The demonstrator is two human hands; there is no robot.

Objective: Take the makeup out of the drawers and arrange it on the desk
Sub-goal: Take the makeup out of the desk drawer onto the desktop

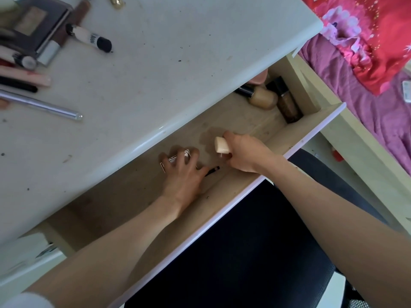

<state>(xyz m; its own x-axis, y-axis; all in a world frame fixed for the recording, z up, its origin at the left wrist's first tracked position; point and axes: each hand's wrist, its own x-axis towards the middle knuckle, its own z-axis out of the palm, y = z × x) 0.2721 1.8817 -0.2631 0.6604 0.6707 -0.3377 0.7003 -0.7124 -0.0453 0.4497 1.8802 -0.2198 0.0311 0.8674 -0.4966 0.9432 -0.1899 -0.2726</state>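
Both hands are reaching into the open drawer (138, 196) under the table (155, 70). The left hand (182, 172) is lying at the picture's centre with its fingers spread and curling over a small flat compact with a white edge (175, 160), its grip closing on that case against the drawer floor. Just beside its thumb, toward 3 o'clock, a black pencil (213, 170) is lying loose. The right hand (243, 152) is sitting just to the right of the left one, its grip wrapping a small bottle whose cream cap (221, 145) is sticking out toward 10 o'clock; the bottle's body is hidden inside the fist.

Far up the drawer at 1 o'clock, two foundation bottles are lying side by side in the corner, one beige (263, 97) and one dark brown (287, 103), partly tucked under the table edge.

On the table at 10 o'clock, makeup is already lying in a cluster: a grey palette (33, 23), a white tube with a black cap (91, 37), a silver pen-shaped stick (42, 105) and a pink stick (24, 75).

A black chair seat (233, 252) is showing below the drawer front, and a purple bed cover (378, 103) is lying at 2 o'clock.
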